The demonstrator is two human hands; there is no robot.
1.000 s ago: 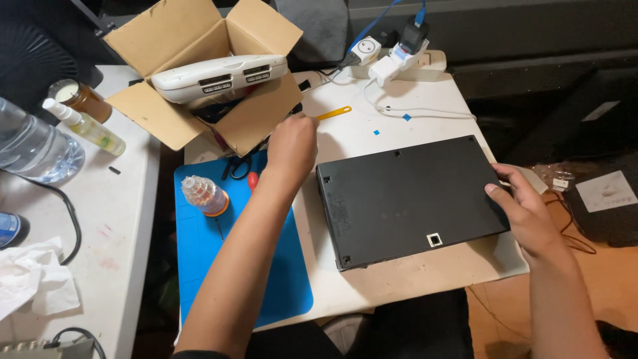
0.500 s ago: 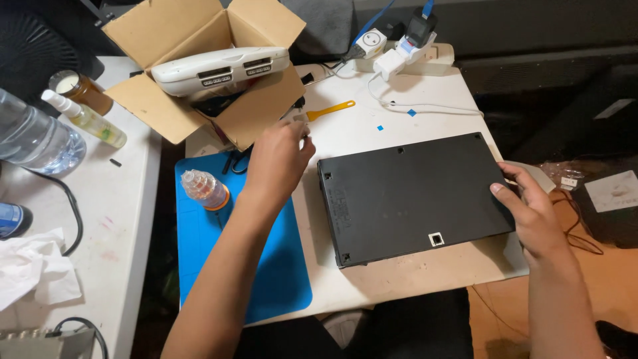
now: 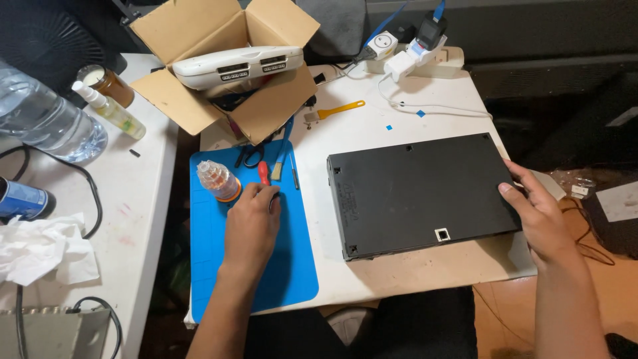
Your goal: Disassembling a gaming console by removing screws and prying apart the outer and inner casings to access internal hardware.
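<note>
Your left hand (image 3: 251,223) lies on the blue mat (image 3: 292,266) near the tabletop's (image 3: 372,133) front left corner, fingers curled down over the red-handled screwdriver (image 3: 264,173), apparently to pick it up. Your right hand (image 3: 541,216) rests spread against the right edge of the black case (image 3: 419,193), steadying it flat mid-tabletop. Beyond, a cardboard box (image 3: 193,40) sits open at the back left corner, keeping a white device (image 3: 239,65) out of the way.

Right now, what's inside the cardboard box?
The cardboard box holds a white device with slotted ports along its edge, lying across the opening. Something dark sits beneath it; whatever else lies below is covered.
</note>
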